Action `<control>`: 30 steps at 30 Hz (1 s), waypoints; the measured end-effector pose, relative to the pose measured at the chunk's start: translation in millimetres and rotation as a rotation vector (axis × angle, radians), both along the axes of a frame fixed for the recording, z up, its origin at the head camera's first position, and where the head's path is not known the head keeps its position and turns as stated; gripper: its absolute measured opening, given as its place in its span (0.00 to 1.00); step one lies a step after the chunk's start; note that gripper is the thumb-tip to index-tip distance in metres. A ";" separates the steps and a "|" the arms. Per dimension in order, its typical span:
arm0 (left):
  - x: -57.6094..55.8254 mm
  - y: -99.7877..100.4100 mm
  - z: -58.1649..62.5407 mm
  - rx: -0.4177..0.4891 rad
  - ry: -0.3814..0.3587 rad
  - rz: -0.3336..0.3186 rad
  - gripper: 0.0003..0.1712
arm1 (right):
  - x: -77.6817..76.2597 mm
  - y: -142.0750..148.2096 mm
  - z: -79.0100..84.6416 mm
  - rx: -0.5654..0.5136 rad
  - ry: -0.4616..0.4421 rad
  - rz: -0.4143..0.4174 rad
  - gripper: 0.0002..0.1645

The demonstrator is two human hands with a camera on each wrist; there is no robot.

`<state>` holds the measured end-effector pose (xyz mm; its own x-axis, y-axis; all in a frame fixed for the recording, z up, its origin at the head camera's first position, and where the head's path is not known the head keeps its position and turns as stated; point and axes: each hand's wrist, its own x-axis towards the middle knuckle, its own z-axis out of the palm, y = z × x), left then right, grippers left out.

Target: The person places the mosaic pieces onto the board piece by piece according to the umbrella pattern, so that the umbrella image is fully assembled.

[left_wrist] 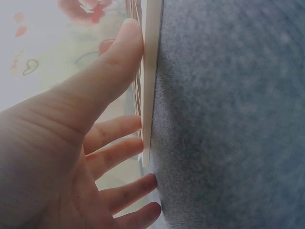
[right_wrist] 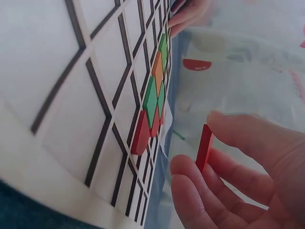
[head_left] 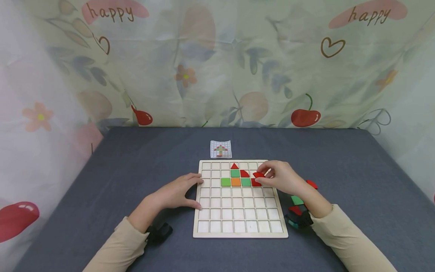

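A white gridded board (head_left: 231, 209) in a pale frame lies on the table. My left hand (head_left: 178, 190) rests at its left edge, thumb and fingers spread; in the left wrist view the thumb and two fingers meet the board's side (left_wrist: 151, 52). My right hand (head_left: 283, 175) pinches a thin red tile (right_wrist: 205, 148) between thumb and fingers, above the board's upper right. On the board lie a red triangle (head_left: 234, 166), green square tiles (head_left: 235, 173), an orange square tile (head_left: 236, 182), a red quarter-round tile (head_left: 244, 173) and another red tile (right_wrist: 140, 133) under the right hand.
Behind the board lies a small card (head_left: 221, 149) printed with a coloured tree-like pattern on a grid. Loose red and green tiles (head_left: 297, 200) lie right of the board, partly hidden by my right arm. A patterned curtain (head_left: 217, 75) hangs behind the dark table (head_left: 112, 170).
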<state>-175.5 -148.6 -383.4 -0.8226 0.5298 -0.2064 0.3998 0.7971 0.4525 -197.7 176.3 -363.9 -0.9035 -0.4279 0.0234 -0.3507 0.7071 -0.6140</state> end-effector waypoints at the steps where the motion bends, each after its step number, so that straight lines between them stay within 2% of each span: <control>1: 0.1 0.1 0.0 -0.001 0.000 0.001 0.46 | -0.5 -1.4 -0.1 0.002 -0.002 0.004 0.14; 9: 0.5 0.3 -0.5 -0.004 -0.006 0.011 0.46 | -4.4 -11.9 -1.0 0.027 -0.014 0.013 0.13; 30: 0.9 1.0 0.5 -0.009 0.007 0.006 0.46 | -14.6 -45.0 -0.5 0.024 -0.020 0.103 0.12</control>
